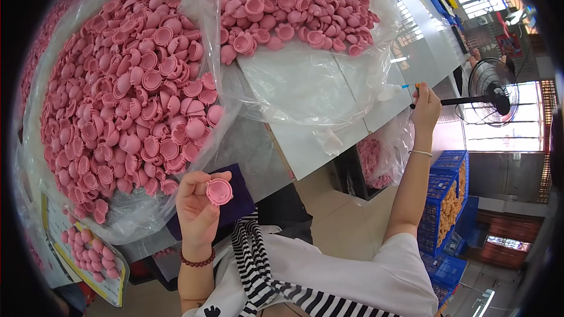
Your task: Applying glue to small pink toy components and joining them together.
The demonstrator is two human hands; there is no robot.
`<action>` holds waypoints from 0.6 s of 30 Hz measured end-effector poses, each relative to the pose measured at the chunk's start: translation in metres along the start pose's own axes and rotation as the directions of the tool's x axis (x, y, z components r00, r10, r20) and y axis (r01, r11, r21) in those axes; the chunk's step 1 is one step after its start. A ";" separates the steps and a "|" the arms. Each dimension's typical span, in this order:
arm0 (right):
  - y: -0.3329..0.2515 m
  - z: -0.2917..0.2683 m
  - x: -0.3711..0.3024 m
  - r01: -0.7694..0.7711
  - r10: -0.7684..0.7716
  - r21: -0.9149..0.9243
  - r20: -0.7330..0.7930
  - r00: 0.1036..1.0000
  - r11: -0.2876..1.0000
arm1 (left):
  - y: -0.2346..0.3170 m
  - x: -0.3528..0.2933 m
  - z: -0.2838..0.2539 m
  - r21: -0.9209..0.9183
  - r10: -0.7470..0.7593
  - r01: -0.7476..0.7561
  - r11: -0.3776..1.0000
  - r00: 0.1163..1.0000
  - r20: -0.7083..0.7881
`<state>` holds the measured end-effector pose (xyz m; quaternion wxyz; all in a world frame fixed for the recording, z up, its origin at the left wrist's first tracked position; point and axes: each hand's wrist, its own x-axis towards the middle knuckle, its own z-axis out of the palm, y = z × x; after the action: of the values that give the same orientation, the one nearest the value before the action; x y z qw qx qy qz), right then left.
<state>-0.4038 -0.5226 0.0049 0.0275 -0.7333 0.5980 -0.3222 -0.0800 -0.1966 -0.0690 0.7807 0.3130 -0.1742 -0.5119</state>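
Pink shells [120, 97] fill a clear bag [140, 208] at the far left, a loose heap of small hollow halves, some showing their rims, others their round backs. Below them, a yellow-edged tray [113, 292] bears a cluster of pink rounds [91, 253].

Next comes the left hand [198, 208], near the bag's lower right edge. Its thumb and fingers are pinched narrow on one shell [220, 192] — held up by the rim, hollow side toward the camera. A beaded bracelet [198, 258] circles that wrist. Purple cloth [242, 191] lies behind the hand, and a striped scarf [252, 246] hangs just to the right.

Farther along, a second heap [296, 6] sits in clear plastic on the pale table [305, 149]. Beyond the table's near edge, a black bin [343, 179] contains more pink pieces [371, 155] in plastic.

The right hand [427, 108] reaches well apart from the left, its fingertips closed on a thin tool [405, 86] — blue at the end pointing left. Blue crates [432, 191] of tan pieces [449, 214] stand right of that forearm, and a black fan [499, 98] is at the far right.
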 end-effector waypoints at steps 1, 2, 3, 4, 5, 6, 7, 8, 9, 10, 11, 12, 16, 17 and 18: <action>0.011 0.001 0.001 -0.063 0.061 0.060 0.034 0.998 0.996 | 0.000 0.000 0.000 -0.002 0.000 0.000 1.000 1.000 -0.002; 0.022 0.006 0.001 -0.062 0.060 0.061 0.031 0.998 0.996 | 0.000 0.000 0.000 -0.002 0.001 -0.001 1.000 1.000 0.001; 0.034 0.012 -0.001 -0.200 0.190 0.259 0.065 0.980 0.945 | -0.001 0.001 0.000 -0.002 0.001 -0.001 1.000 1.000 0.003; 0.046 0.018 -0.003 -0.328 0.305 0.440 0.125 0.944 0.836 | -0.001 0.001 0.000 -0.003 0.000 0.000 1.000 1.000 0.004; 0.057 0.023 -0.005 -0.399 0.311 0.471 0.256 0.915 0.787 | -0.001 0.001 0.000 -0.001 0.002 -0.002 1.000 1.000 0.005; 0.064 0.030 -0.009 -0.398 0.311 0.474 0.254 0.916 0.786 | -0.001 0.001 0.001 0.004 0.001 -0.001 1.000 1.000 0.008; 0.068 0.038 -0.015 -0.322 0.214 0.507 0.261 0.941 0.799 | -0.001 0.002 0.002 0.011 -0.001 0.001 1.000 1.000 0.011; 0.062 0.043 -0.020 -0.245 0.114 0.542 0.263 0.958 0.804 | 0.000 0.002 0.002 0.015 0.002 -0.003 1.000 1.000 0.014; 0.053 0.048 -0.027 -0.102 -0.019 0.647 0.177 0.984 0.756 | 0.000 0.001 0.003 0.011 0.004 -0.004 1.000 1.000 0.015; 0.037 0.051 -0.031 -0.103 -0.017 0.651 0.175 0.984 0.752 | 0.000 0.001 0.001 0.007 0.003 -0.003 1.000 1.000 0.014; 0.020 0.050 -0.034 -0.102 -0.022 0.533 0.221 0.975 0.840 | 0.000 0.000 0.000 0.012 0.001 -0.001 1.000 1.000 0.020; 0.009 0.050 -0.036 -0.095 -0.019 0.404 0.268 0.963 0.910 | 0.000 0.000 0.000 0.018 0.007 -0.007 1.000 1.000 0.013; 0.000 0.060 -0.044 -0.001 0.039 0.503 -0.065 0.997 0.864 | -0.002 0.001 0.001 0.014 0.015 -0.015 1.000 1.000 0.025; -0.007 0.061 -0.047 0.000 0.041 0.505 -0.070 0.997 0.863 | -0.002 0.001 0.000 0.016 0.016 -0.017 1.000 0.999 0.030; -0.014 0.061 -0.050 -0.017 0.175 0.682 -0.163 0.971 0.731 | -0.003 0.001 0.000 0.014 0.019 -0.020 1.000 0.999 0.031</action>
<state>-0.3648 -0.4948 -0.0598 0.2430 -0.6017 0.4767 -0.5930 -0.0814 -0.1984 -0.0713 0.7807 0.3089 -0.1928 -0.5079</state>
